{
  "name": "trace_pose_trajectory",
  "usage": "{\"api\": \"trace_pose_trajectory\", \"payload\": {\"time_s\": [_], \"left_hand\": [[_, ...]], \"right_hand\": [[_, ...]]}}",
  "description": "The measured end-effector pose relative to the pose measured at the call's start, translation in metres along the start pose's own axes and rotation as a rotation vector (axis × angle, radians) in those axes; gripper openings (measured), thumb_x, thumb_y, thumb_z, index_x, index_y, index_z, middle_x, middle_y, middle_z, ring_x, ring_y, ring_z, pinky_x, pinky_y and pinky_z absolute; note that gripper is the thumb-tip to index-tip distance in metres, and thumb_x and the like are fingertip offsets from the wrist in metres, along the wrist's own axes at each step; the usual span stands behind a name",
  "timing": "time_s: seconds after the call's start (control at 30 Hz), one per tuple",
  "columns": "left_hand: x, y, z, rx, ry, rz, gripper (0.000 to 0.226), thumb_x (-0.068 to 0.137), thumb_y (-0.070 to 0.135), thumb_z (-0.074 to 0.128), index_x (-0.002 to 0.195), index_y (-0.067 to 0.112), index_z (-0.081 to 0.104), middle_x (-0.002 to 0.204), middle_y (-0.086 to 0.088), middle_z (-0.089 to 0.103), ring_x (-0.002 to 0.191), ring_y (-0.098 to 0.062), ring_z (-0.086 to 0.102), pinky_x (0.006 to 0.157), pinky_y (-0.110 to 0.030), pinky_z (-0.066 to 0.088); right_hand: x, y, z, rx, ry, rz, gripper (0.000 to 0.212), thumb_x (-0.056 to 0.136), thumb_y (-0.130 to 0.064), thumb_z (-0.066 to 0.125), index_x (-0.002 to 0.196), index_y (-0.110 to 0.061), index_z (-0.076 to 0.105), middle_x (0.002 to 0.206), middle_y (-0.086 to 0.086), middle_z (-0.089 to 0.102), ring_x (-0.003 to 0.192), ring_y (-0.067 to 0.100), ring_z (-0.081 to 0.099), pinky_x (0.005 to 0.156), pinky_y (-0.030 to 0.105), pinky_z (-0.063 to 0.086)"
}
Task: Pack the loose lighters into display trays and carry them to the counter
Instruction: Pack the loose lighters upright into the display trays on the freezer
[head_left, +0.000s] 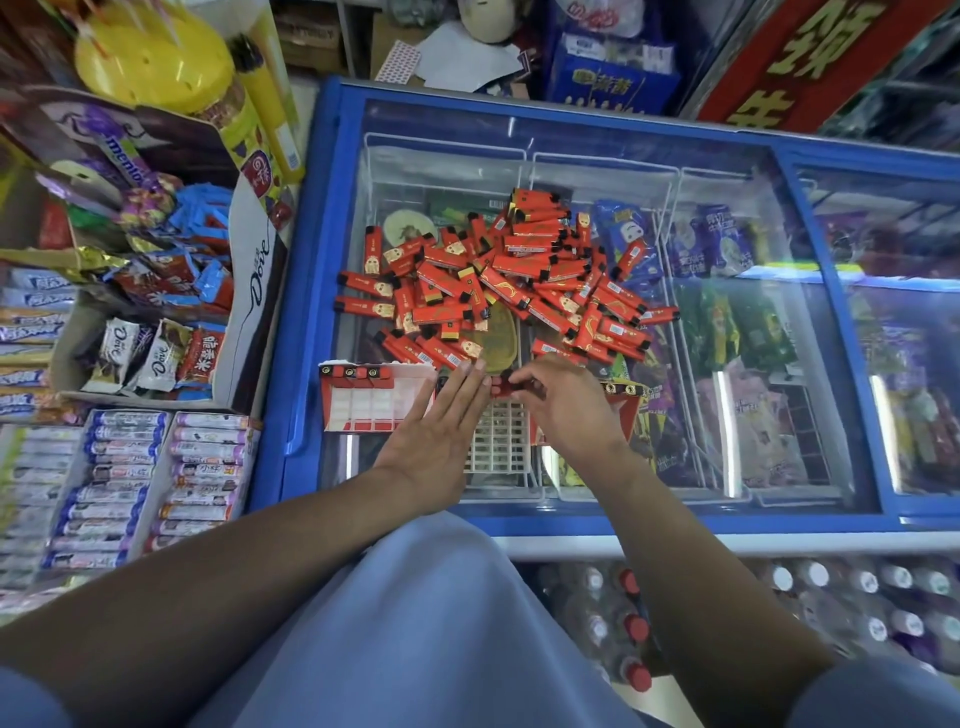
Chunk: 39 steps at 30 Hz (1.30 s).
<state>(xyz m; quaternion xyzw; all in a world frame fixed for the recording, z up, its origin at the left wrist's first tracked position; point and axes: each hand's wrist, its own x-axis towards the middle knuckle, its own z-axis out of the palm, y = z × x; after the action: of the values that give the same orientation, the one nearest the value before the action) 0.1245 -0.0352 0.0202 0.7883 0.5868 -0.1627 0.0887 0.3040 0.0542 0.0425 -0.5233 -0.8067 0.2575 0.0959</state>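
A heap of loose red lighters (511, 283) lies on the glass lid of the blue freezer (332, 218) in front of me, piled every which way across the middle of the glass. Through the lid I can see white wire baskets (670, 218) holding wrapped ice creams.

At the near edge of the heap sits a red-and-white display tray (376, 402). Its far row holds a few lighters standing upright, black tops showing; the rest of its cells are white and unfilled. A second tray (623, 400) lies to the right, mostly hidden under my right wrist, with a couple of black-topped lighters visible at its far edge.

My left hand (441, 431) is flat and spread, fingers straight, resting beside the first tray with the fingertips reaching toward the pile. My right hand (558, 402) is curled, its fingers pinching a small red lighter (500, 387) just between the two hands, close to my left fingertips.

To the left of the freezer, an open cardboard box (244, 312) holds Dove chocolate packets and other wrapped sweets, and nearer trays (166, 467) hold rows of candy rolls. Bottles with red caps (631, 629) stand below the freezer front.
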Motion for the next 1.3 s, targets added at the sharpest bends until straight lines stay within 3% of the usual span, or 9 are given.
{"api": "trace_pose_trajectory", "payload": {"time_s": [0.17, 0.3, 0.37, 0.5, 0.63, 0.9, 1.07, 1.3], "left_hand": [[0.000, 0.000, 0.001, 0.005, 0.007, 0.000, 0.103, 0.095, 0.039, 0.043, 0.148, -0.002, -0.035, 0.158, -0.022, -0.041, 0.151, -0.036, -0.032, 0.125, -0.056, -0.004], [0.000, 0.000, 0.001, -0.003, 0.019, -0.005, 0.101, 0.093, 0.036, 0.043, 0.152, -0.001, -0.031, 0.159, -0.021, -0.040, 0.151, -0.035, -0.032, 0.125, -0.057, -0.002], [0.000, 0.000, 0.000, -0.002, 0.015, -0.003, 0.100, 0.093, 0.034, 0.042, 0.152, 0.000, -0.031, 0.160, -0.020, -0.040, 0.151, -0.035, -0.032, 0.125, -0.057, -0.002], [0.000, 0.001, 0.001, 0.010, 0.009, 0.000, 0.101, 0.095, 0.039, 0.041, 0.151, -0.001, -0.033, 0.158, -0.021, -0.042, 0.151, -0.035, -0.033, 0.124, -0.058, -0.001], [0.000, -0.002, -0.001, 0.011, -0.008, 0.016, 0.101, 0.096, 0.041, 0.042, 0.152, 0.000, -0.031, 0.159, -0.020, -0.040, 0.150, -0.035, -0.033, 0.123, -0.060, -0.002], [0.001, 0.003, -0.009, -0.096, 0.022, -0.009, 0.107, 0.094, 0.038, 0.051, 0.154, 0.012, -0.035, 0.163, -0.018, -0.035, 0.152, -0.033, -0.030, 0.124, -0.058, -0.008], [0.009, 0.011, -0.017, 0.029, 0.111, 0.092, 0.099, 0.095, 0.027, 0.045, 0.155, 0.019, -0.034, 0.164, -0.018, -0.033, 0.152, -0.036, -0.030, 0.120, -0.063, -0.012], [0.017, 0.022, -0.016, 0.170, 0.105, 0.128, 0.088, 0.100, 0.032, 0.035, 0.156, 0.008, -0.029, 0.163, -0.017, -0.036, 0.151, -0.037, -0.031, 0.120, -0.063, -0.013]], "right_hand": [[0.000, -0.003, -0.002, 0.004, -0.030, 0.002, 0.020, 0.093, -0.020, 0.073, 0.114, -0.017, 0.074, 0.108, -0.004, 0.062, 0.086, 0.009, 0.066, 0.085, 0.021, 0.053], [0.008, -0.002, -0.019, 0.118, 0.071, 0.055, 0.014, 0.094, -0.025, 0.072, 0.105, -0.018, 0.075, 0.100, -0.006, 0.068, 0.080, -0.002, 0.063, 0.075, 0.010, 0.050], [0.029, 0.008, -0.032, 0.102, 0.121, 0.158, 0.010, 0.096, -0.016, 0.070, 0.105, -0.016, 0.075, 0.100, -0.003, 0.073, 0.081, 0.002, 0.066, 0.077, 0.015, 0.054], [0.077, 0.040, -0.037, -0.188, -0.075, 0.370, 0.015, 0.089, -0.007, 0.073, 0.102, -0.013, 0.078, 0.107, 0.006, 0.075, 0.097, 0.021, 0.071, 0.089, 0.032, 0.057], [0.095, 0.051, -0.021, -0.413, -0.250, 0.357, 0.025, 0.088, -0.011, 0.076, 0.112, -0.010, 0.073, 0.110, 0.012, 0.071, 0.101, 0.028, 0.069, 0.088, 0.036, 0.057], [0.098, 0.044, -0.019, -0.538, -0.336, 0.314, 0.028, 0.087, -0.016, 0.078, 0.109, -0.006, 0.066, 0.104, 0.012, 0.069, 0.091, 0.028, 0.065, 0.075, 0.036, 0.053], [0.094, 0.040, -0.033, -0.507, -0.227, 0.295, 0.028, 0.086, -0.037, 0.079, 0.102, -0.015, 0.071, 0.091, 0.004, 0.067, 0.083, 0.025, 0.063, 0.070, 0.032, 0.048], [0.069, 0.030, -0.055, -0.160, -0.053, 0.265, 0.018, 0.090, -0.038, 0.073, 0.099, -0.027, 0.063, 0.098, 0.000, 0.071, 0.090, 0.023, 0.067, 0.082, 0.038, 0.055]]}}
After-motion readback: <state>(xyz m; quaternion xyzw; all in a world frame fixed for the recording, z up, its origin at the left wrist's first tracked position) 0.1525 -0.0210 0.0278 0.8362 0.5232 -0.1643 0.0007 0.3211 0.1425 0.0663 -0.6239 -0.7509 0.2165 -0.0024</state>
